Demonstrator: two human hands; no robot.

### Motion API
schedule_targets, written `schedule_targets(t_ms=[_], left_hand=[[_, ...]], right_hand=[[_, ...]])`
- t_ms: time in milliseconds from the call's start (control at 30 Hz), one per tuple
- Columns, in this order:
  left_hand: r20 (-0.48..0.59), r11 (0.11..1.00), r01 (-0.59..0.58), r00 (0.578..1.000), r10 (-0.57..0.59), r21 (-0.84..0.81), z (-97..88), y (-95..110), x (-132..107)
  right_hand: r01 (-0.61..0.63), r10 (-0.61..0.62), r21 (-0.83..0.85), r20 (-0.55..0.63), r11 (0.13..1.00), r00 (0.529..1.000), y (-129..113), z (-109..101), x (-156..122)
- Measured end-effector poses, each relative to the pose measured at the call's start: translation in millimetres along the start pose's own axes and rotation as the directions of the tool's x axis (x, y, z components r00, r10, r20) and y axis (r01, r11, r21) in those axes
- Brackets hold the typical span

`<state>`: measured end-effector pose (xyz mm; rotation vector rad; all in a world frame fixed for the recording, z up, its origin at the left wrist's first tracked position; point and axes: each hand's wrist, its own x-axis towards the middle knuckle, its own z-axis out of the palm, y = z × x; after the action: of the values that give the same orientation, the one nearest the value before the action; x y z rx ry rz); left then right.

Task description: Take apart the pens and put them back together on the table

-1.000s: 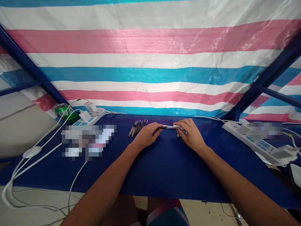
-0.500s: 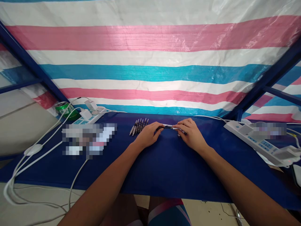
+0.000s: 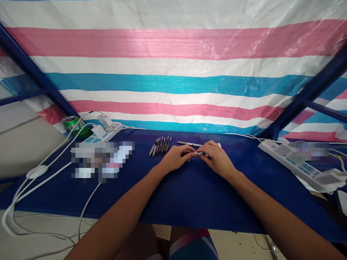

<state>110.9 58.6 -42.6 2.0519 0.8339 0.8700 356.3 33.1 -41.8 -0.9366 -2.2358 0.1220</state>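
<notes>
My left hand (image 3: 175, 157) and my right hand (image 3: 217, 157) meet at the middle of the blue table (image 3: 189, 191), fingers pinched together on a small white part (image 3: 199, 153) held between them. Just behind the hands lies a thin pen refill (image 3: 188, 144) on the cloth. To the left of my left hand several dark pens (image 3: 161, 145) lie side by side in a row. What my right palm covers is hidden.
A white power strip (image 3: 300, 164) with plugs sits at the right. Another power strip (image 3: 101, 135) with chargers, white cables (image 3: 40, 169) and a green can (image 3: 74, 125) stand at the back left. A striped tarp (image 3: 173, 72) closes the back.
Both hands drew a little nearer to me and closer together. The thin refill now lies alone on the cloth behind them, and the hands pinch a small white part instead.
</notes>
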Motion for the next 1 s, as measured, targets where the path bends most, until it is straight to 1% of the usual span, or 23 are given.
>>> schedule_targets(t_ms=[100,167,300,367,433,533,600,733,833,900,1000], left_hand=[[-0.056,0.998,-0.044,0.998,0.041,-0.053,-0.5,-4,0],[-0.089,0.997,-0.066,0.994,0.061,-0.045,-1.0,-5,1],[-0.106,0.998,-0.067,0.992,0.068,0.013,-2.9,-3,1],[-0.109,0.999,-0.036,0.993,0.037,0.012,-4.8,0,1],[-0.115,1.000,0.016,0.993,-0.017,-0.011,-6.8,1,1],[-0.081,0.996,0.077,0.993,-0.081,-0.053,-7.7,1,2],[-0.065,0.991,0.094,0.993,-0.100,-0.094,-6.2,-1,3],[-0.091,0.977,0.090,0.990,-0.109,-0.193,-2.9,-6,4],[-0.126,0.989,0.064,0.989,-0.081,-0.131,-5.3,-6,4],[-0.137,0.999,0.039,0.990,-0.043,-0.036,-9.1,-5,3],[-0.109,0.993,-0.022,0.993,0.035,0.120,-14.0,-2,1]], right_hand=[[-0.023,0.022,0.033,0.043,0.999,0.999,0,-1,-1],[-0.050,0.046,0.054,0.061,0.997,0.997,-1,-2,0],[-0.079,0.078,0.056,0.018,0.995,0.997,-4,-3,1],[-0.076,0.076,0.043,0.002,0.996,0.997,-4,-4,2],[-0.073,0.073,0.025,-0.013,0.997,0.997,-5,-4,2],[-0.063,0.064,0.028,-0.049,0.998,0.997,-4,-4,2],[-0.046,0.050,0.053,-0.068,0.998,0.996,-3,-4,2],[-0.035,0.042,0.084,-0.079,0.996,0.996,1,-2,2],[-0.050,0.057,0.077,-0.083,0.996,0.995,4,-2,1],[-0.062,0.068,0.067,-0.096,0.996,0.993,6,-2,1],[-0.073,0.078,0.048,-0.122,0.996,0.989,9,-4,0]])
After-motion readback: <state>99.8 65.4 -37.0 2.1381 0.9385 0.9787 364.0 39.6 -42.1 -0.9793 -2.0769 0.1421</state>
